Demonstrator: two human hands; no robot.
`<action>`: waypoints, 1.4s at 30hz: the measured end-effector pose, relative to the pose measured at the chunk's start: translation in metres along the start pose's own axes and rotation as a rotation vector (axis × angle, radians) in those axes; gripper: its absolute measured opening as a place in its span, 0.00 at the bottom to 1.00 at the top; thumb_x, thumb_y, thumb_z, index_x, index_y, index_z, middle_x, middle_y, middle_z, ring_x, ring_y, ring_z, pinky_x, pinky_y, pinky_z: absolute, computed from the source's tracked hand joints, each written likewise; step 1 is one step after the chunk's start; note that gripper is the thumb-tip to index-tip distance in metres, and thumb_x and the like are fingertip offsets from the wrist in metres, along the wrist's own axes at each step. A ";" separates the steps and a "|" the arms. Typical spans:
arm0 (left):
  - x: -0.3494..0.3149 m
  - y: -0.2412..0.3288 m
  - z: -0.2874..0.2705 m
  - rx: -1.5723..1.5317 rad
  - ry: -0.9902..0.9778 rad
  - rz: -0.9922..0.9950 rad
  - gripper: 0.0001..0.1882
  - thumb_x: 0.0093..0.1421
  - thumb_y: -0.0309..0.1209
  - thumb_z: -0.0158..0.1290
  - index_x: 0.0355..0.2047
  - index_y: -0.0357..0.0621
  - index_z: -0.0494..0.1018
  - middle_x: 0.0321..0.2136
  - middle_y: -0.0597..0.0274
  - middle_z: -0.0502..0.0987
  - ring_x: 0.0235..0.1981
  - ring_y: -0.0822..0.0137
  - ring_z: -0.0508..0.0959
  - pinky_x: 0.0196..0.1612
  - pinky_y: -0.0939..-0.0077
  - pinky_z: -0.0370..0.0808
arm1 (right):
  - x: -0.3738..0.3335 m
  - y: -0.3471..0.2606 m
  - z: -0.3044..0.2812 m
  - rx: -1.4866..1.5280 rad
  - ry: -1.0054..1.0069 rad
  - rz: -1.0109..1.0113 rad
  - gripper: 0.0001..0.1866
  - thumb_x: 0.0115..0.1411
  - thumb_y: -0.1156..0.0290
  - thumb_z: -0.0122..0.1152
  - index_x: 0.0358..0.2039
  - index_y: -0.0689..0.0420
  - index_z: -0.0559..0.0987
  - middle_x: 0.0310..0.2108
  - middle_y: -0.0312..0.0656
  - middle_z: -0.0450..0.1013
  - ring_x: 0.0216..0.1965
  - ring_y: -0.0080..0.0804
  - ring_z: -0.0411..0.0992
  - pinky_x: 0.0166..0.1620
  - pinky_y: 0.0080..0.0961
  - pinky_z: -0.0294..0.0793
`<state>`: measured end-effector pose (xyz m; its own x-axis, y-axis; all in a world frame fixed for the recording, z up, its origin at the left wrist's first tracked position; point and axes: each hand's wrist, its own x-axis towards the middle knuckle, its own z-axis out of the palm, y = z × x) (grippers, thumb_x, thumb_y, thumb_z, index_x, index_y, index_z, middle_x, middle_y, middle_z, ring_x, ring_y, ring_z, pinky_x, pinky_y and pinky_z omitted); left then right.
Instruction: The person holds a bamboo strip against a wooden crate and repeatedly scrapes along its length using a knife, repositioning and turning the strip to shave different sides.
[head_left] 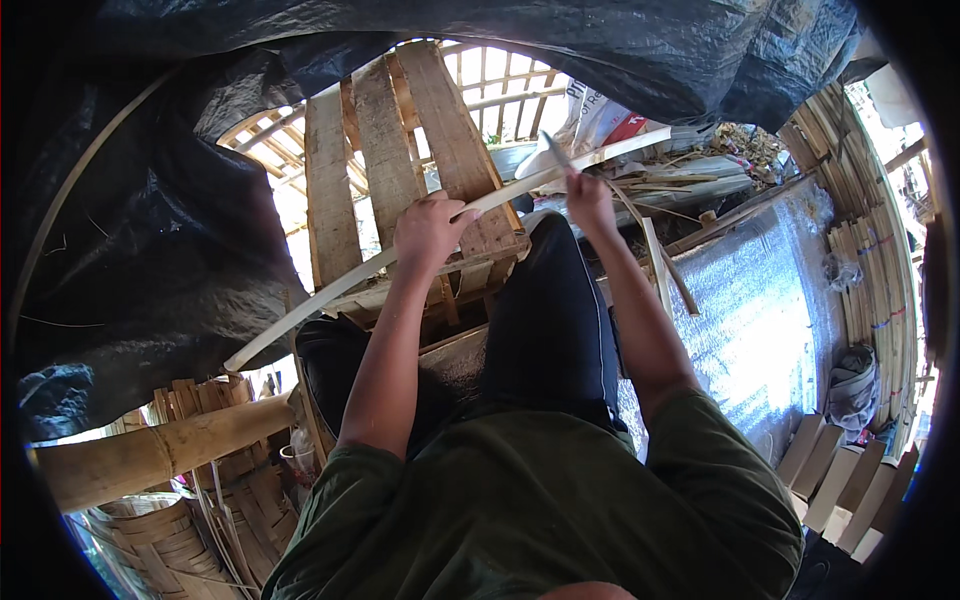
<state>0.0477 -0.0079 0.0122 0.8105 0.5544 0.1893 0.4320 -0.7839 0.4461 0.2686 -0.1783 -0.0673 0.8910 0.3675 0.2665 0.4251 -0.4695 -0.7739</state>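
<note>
A long pale bamboo strip (345, 283) runs slantwise across my lap, its near end low at the left and its far end up at the right. My left hand (430, 232) is closed round its middle, beside a wooden slatted pallet (385, 150). In my right hand (591, 205) is a knife, gripped by a handle that my fingers hide. The knife blade (554, 150) points up and left and meets or overlaps the strip; whether it cuts in cannot be seen. A thin, curled sliver (632, 207) hangs beside my right hand.
Black plastic sheeting (150, 220) drapes along the left and overhead. A shiny silver sheet (750, 290) lies to the right, near stacked bamboo slats (875, 260). At the lower left are a thick bamboo pole (165, 450) and a woven basket (150, 535). A printed sack (600, 115) sits ahead.
</note>
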 end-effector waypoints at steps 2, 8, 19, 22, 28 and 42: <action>0.000 0.002 0.001 -0.040 0.011 -0.004 0.19 0.55 0.52 0.62 0.34 0.50 0.85 0.28 0.58 0.78 0.30 0.53 0.81 0.36 0.60 0.77 | 0.013 -0.002 -0.011 -0.018 0.012 0.057 0.24 0.67 0.57 0.54 0.23 0.64 0.80 0.19 0.60 0.73 0.29 0.63 0.75 0.31 0.49 0.73; 0.001 -0.001 -0.003 0.022 -0.058 -0.045 0.19 0.56 0.51 0.62 0.34 0.50 0.85 0.26 0.57 0.77 0.30 0.53 0.80 0.35 0.59 0.76 | 0.004 -0.009 -0.001 -0.049 -0.014 0.038 0.25 0.67 0.55 0.53 0.24 0.65 0.81 0.21 0.61 0.74 0.31 0.64 0.76 0.34 0.52 0.74; 0.003 -0.002 0.001 0.033 -0.010 0.019 0.17 0.57 0.51 0.61 0.29 0.50 0.83 0.24 0.59 0.74 0.30 0.55 0.80 0.35 0.59 0.77 | -0.009 -0.016 0.015 -0.014 -0.043 -0.067 0.27 0.68 0.53 0.50 0.26 0.66 0.80 0.22 0.61 0.75 0.32 0.62 0.76 0.34 0.48 0.74; 0.004 0.002 -0.001 0.003 -0.077 -0.014 0.20 0.57 0.53 0.60 0.33 0.50 0.84 0.27 0.57 0.76 0.31 0.52 0.80 0.37 0.59 0.76 | 0.014 -0.015 -0.010 -0.008 -0.130 0.169 0.28 0.70 0.53 0.48 0.25 0.65 0.80 0.21 0.60 0.75 0.30 0.60 0.77 0.33 0.47 0.74; 0.003 0.005 -0.002 0.042 -0.021 0.001 0.18 0.57 0.51 0.60 0.32 0.50 0.84 0.25 0.59 0.76 0.30 0.55 0.80 0.35 0.61 0.78 | 0.006 -0.004 0.001 -0.016 -0.135 0.077 0.28 0.69 0.52 0.50 0.24 0.65 0.79 0.21 0.60 0.74 0.29 0.61 0.76 0.32 0.48 0.73; 0.003 -0.001 0.001 0.011 0.021 0.031 0.20 0.56 0.53 0.61 0.33 0.49 0.84 0.26 0.59 0.76 0.29 0.53 0.80 0.34 0.59 0.76 | 0.015 -0.004 -0.003 -0.064 -0.059 0.069 0.22 0.68 0.58 0.51 0.30 0.64 0.81 0.23 0.59 0.75 0.32 0.62 0.76 0.34 0.48 0.74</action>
<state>0.0502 -0.0062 0.0113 0.8152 0.5353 0.2213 0.4111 -0.8038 0.4299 0.2812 -0.1729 -0.0587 0.9084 0.3784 0.1779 0.3739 -0.5450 -0.7504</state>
